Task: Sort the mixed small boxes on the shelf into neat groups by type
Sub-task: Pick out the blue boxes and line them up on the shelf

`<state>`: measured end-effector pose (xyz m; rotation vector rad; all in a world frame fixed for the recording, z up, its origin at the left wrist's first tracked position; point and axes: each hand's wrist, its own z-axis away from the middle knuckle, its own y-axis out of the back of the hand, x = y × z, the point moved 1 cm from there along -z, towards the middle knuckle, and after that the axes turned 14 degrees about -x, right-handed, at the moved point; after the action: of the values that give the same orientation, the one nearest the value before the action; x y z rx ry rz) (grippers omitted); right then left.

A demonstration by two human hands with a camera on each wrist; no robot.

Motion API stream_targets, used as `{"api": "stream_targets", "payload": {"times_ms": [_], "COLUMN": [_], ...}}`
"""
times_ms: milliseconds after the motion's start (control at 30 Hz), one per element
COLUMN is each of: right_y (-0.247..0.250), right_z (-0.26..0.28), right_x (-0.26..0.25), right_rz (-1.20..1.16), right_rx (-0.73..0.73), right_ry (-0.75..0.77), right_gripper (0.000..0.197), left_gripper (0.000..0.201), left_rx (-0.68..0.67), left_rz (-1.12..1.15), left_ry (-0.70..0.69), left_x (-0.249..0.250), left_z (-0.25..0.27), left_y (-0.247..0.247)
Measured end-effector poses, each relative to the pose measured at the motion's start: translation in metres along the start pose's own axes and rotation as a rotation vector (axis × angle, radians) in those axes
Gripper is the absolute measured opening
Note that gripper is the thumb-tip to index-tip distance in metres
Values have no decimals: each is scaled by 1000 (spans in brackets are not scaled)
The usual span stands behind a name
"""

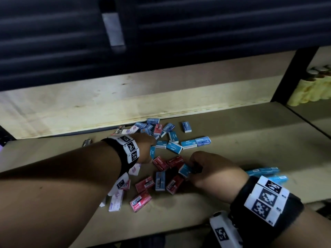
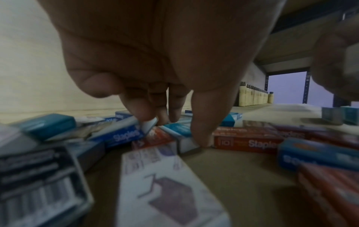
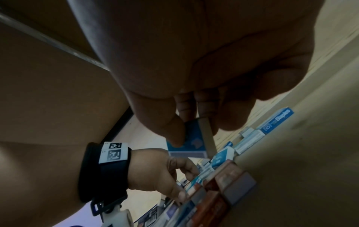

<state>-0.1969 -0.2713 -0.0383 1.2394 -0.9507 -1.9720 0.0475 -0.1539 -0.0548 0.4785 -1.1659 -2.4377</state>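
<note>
Mixed small staple boxes lie scattered on the tan shelf (image 1: 241,140): blue ones (image 1: 188,144), red ones (image 1: 144,183) and white-purple ones (image 1: 116,201). My left hand (image 1: 148,147) reaches into the middle of the pile. In the left wrist view its thumb and fingertips (image 2: 173,131) pinch the ends of a blue box (image 2: 175,129) that lies on the shelf. My right hand (image 1: 194,167) hovers just above the red boxes. It pinches another blue box (image 1: 185,170) between thumb and fingers (image 3: 191,130), lifted off the shelf.
A neat group of light blue boxes (image 1: 265,171) lies to the right of my right hand. A black box (image 1: 86,142) sits alone at the left. A plywood back board (image 1: 125,104) closes the shelf. Yellow bottles (image 1: 311,90) stand beyond a black post (image 1: 297,72).
</note>
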Motion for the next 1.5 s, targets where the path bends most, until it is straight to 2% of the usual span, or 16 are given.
{"api": "stream_targets", "payload": {"times_ms": [300, 667, 800, 867, 967, 1067, 1200, 1333, 1500], "right_y": [-4, -7, -6, -5, -2, 1, 9, 18, 35], "right_z": [1, 0, 0, 1, 2, 4, 6, 12, 26], "right_x": [3, 5, 5, 5, 8, 14, 23, 27, 37], "right_rz": [-14, 3, 0, -3, 4, -6, -38, -90, -107], "right_rx": [-14, -28, -10, 7, 26, 47, 95, 169, 219], "right_ry": [20, 30, 25, 21, 6, -2, -34, -20, -50], "right_gripper": [16, 13, 15, 15, 16, 16, 19, 19, 18], "left_gripper": [50, 47, 32, 32, 47, 59, 48, 75, 43], "left_rx": [28, 2, 77, 120, 208, 282, 326, 309, 315], "left_rz": [-18, 21, 19, 38, 136, 361, 647, 692, 748], "left_ry": [23, 39, 43, 63, 94, 145, 84, 45, -102], "left_x": [6, 6, 9, 8, 3, 1, 9, 32, 70], "left_z": [3, 10, 13, 15, 19, 31, 43, 51, 63], "left_y": [-1, 0, -4, -5, -4, -4, -14, -27, -18]}}
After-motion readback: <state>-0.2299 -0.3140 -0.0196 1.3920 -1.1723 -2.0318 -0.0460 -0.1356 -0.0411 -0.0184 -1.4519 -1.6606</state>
